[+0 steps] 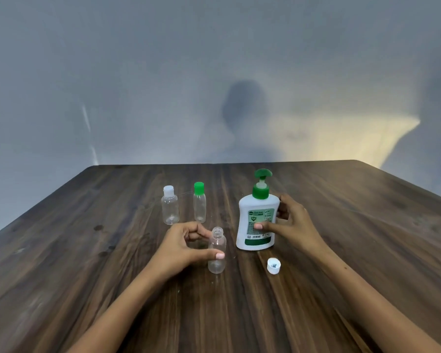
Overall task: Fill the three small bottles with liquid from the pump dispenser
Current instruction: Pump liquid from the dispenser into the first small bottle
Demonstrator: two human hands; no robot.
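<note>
The dark wooden counter (pixel 87 250) carries everything, and its smooth top will let light things slide.

The white pump dispenser (pixel 257 220) with the green pump head stands upright right of centre. It is the heaviest item here, probably stiff-walled and stable on its broad base. The right hand (pixel 290 221) grasps its body from the right side, thumb across the label and fingers (pixel 281 212) curled behind. That mid-body hold should steady it, though the pump head is where pressing will be needed.

Two capped small bottles stand well behind: the clear bottle with a white cap (pixel 170 206) and, just beside it, the clear bottle with a green cap (pixel 199 203). Both look empty, so they should be very light and easy to tip.

The open clear bottle (pixel 217 250) stands nearest, just left of the dispenser, neck bare. The left hand (pixel 183 248) holds it, thumb across the front and fingers curled near the shoulder. Thin plastic may flex under squeeze, so a gentle grip low on the body seems best.

Its white cap (pixel 273 265) lies alone on the counter, open side up, near the dispenser's base.
</note>
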